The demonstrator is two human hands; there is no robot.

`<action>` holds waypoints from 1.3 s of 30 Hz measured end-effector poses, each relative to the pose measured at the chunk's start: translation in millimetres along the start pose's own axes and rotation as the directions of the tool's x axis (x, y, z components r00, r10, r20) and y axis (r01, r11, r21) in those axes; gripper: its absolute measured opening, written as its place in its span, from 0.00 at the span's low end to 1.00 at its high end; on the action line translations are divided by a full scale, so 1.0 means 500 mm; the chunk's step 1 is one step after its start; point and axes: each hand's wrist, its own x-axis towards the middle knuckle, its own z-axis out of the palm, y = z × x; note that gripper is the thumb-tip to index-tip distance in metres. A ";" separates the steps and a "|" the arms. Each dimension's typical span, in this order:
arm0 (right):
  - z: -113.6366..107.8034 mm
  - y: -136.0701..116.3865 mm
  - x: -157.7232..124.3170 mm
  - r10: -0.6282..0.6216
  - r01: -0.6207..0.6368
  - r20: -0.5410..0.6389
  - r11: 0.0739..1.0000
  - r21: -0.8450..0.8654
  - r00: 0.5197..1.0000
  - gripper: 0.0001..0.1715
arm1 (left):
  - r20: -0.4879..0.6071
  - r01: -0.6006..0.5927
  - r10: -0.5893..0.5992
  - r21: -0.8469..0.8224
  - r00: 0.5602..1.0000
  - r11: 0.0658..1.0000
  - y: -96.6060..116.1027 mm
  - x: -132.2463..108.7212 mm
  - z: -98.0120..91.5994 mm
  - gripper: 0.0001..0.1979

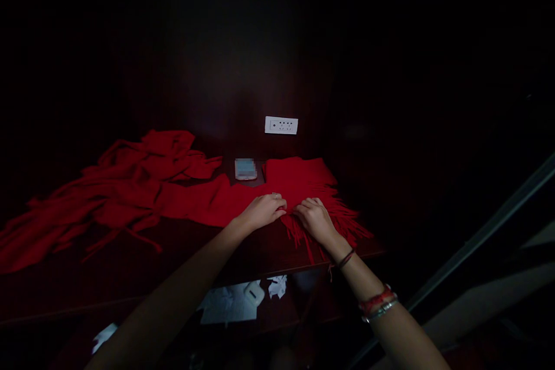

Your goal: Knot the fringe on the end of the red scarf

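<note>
A red fringed scarf [299, 176] lies across a dark shelf, its right end folded flat with the fringe hanging toward the front edge. My left hand [265, 210] is closed, its fingers pinching the scarf near the fringe. Just to the right, my right hand [315, 218] has its fingers curled down on the fringed edge, gripping the cloth; the fingertips are partly hidden. More crumpled red cloth [143, 170] spreads over the left side, and I cannot tell whether it is all one piece with the scarf.
Behind the scarf lies a phone [245, 169] with a blurred screen. A white socket plate [281, 125] is set in the dark back wall. Below the shelf's front edge are white papers [232, 306], a small white case [254, 293] and crumpled paper [277, 285]. The light is dim.
</note>
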 end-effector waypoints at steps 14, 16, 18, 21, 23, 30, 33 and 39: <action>0.005 -0.017 0.024 0.006 0.000 -0.026 0.977 0.211 1.000 0.15 | 0.011 0.097 -0.097 -0.057 0.995 0.994 -0.015 -0.060 -0.022 0.11; 0.006 -0.030 0.036 -0.010 0.014 -0.017 0.975 0.222 1.000 0.10 | 0.016 0.102 -0.101 -0.048 0.995 0.994 -0.016 -0.058 -0.016 0.11; 0.011 -0.038 0.043 0.001 0.002 -0.014 0.973 0.229 1.000 0.06 | 0.017 0.107 -0.106 -0.038 0.994 0.994 -0.019 -0.058 -0.011 0.11; 0.021 -0.040 0.044 0.017 -0.011 -0.027 0.975 0.221 0.999 0.08 | 0.014 0.108 -0.108 -0.026 0.994 0.994 -0.023 -0.059 -0.007 0.12; 0.025 -0.039 0.041 -0.006 0.013 -0.035 0.978 0.207 0.999 0.09 | 0.015 0.098 -0.098 -0.020 0.995 0.995 -0.025 -0.060 -0.008 0.11; 0.021 -0.039 0.032 -0.046 0.053 -0.039 0.975 0.215 0.998 0.08 | 0.052 0.013 -0.012 -0.022 0.999 1.000 -0.033 -0.067 -0.024 0.08; 0.019 -0.042 0.033 -0.053 0.064 -0.055 0.971 0.231 0.997 0.07 | 0.040 0.025 -0.024 -0.009 0.999 1.000 -0.034 -0.068 -0.024 0.09; 0.021 -0.045 0.038 -0.067 0.075 -0.056 0.982 0.170 0.996 0.09 | 0.027 0.034 -0.034 -0.035 0.999 0.999 -0.030 -0.069 -0.032 0.10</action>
